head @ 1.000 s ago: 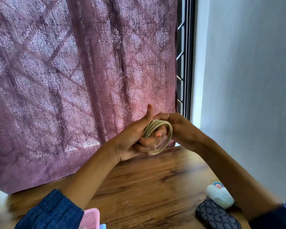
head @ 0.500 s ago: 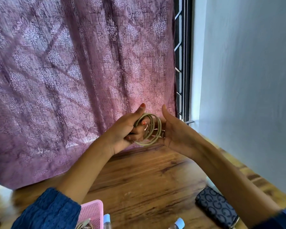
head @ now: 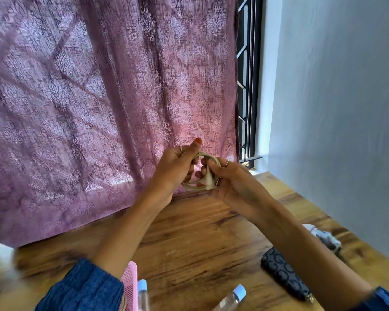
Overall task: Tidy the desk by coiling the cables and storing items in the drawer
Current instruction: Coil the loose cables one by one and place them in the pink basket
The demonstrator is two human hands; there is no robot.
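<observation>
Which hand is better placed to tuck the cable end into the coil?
Right. The right hand pinches the plug end at the coil, while the left hand grips the loops.

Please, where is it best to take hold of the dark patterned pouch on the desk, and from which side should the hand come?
Probably grip the pouch across its narrow width near the middle, coming from above. It lies flat on the desk, long and slim, so its two long edges are free to pinch. The right forearm passes just beside it, and both hands hold the cable coil, so one must let go first.
</observation>
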